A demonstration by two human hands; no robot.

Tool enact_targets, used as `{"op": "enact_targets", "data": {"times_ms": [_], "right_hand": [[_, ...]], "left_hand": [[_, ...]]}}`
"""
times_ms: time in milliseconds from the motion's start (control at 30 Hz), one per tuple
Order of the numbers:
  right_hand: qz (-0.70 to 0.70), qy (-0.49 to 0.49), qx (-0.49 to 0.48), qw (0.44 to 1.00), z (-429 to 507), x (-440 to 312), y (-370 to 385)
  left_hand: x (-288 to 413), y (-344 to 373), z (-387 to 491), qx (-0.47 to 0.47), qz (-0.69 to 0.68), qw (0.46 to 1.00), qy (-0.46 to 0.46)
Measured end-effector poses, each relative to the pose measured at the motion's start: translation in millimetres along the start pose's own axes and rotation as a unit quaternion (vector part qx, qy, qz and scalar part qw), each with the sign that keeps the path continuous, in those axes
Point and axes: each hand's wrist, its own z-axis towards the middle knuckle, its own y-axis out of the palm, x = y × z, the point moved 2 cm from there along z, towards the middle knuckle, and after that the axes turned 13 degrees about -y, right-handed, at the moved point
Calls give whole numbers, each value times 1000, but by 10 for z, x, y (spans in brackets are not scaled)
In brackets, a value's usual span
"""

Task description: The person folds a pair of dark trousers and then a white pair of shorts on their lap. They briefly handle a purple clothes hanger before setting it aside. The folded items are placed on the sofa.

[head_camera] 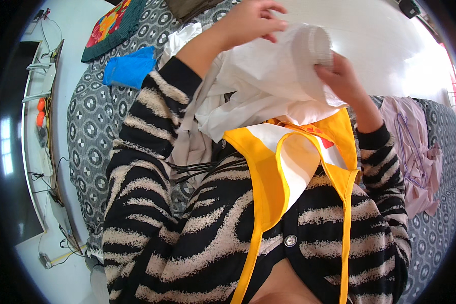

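A white cloth garment (pixel 258 83) is spread over my lap, its rolled or cuffed edge raised at the upper right. My right hand (pixel 336 74) grips that edge, thumb outside the cloth. Above the garment's upper part is my left hand (pixel 256 22), fingers apart and slightly blurred, with nothing seen in it. A yellow-and-white apron (pixel 264 182) with red print lies over my striped cardigan, below the white cloth, its yellow straps hanging toward the bottom of the view. Whether the left fingertips touch the cloth is unclear.
On the patterned grey sofa cover (pixel 91 129) lie a blue plastic packet (pixel 129 68) and a fringed floral cloth (pixel 112 26). A pale pink garment with a purple hanger (pixel 412 152) lies at right. A wall-mounted television (pixel 19 140) and cables are at far left.
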Motion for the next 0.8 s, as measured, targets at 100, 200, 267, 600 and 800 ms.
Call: {"op": "enact_targets", "data": {"times_ms": [100,200,267,600,800], "right_hand": [[62,-7,96,993,-126,136,-480],[56,30,229,971,-306,100,-1199],[85,21,327,941,-458,-14,-1688],[118,20,485,867,-1467,-136,-3159],[90,45,571,815,-2211,-361,-3646]], "left_hand": [[-564,-377,-117,35,14,998,-52],[-1206,-494,-267,28,66,988,-138],[-1577,-422,-389,-15,101,980,-169],[-2006,-259,-632,60,394,916,-52],[-2017,-644,-707,105,488,852,-159]]}}
